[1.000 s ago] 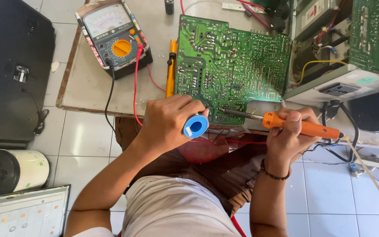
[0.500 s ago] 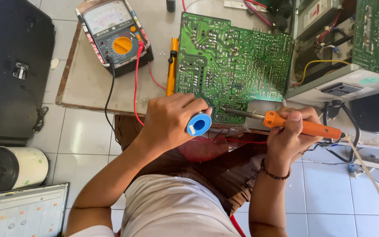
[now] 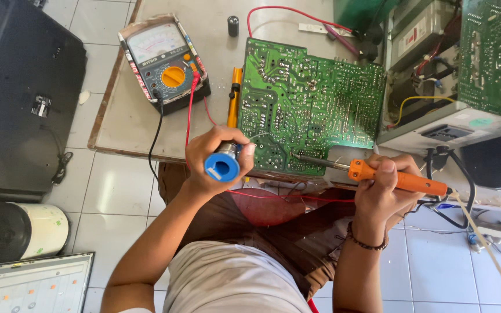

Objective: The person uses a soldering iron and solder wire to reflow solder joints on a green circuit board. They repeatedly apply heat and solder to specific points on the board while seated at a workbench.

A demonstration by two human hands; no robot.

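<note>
L hand (image 3: 213,153) is closed round a blue solder spool (image 3: 222,166), hollow end toward the camera, w/ a thin wire running from it to the green circuit board (image 3: 308,110). R hand (image 3: 381,194) is clamped on the orange soldering iron (image 3: 398,179); its metal tip rests on the board's near edge, approx. centre. The board lies solder side up on a grey table (image 3: 129,116), btwn the hands. An analog multimeter (image 3: 163,64) sits at table left, red and black leads plugged in. An orange tool (image 3: 236,104) lies just beside the board's left edge. An open metal chassis (image 3: 436,75) stands to the right of the board.
</note>
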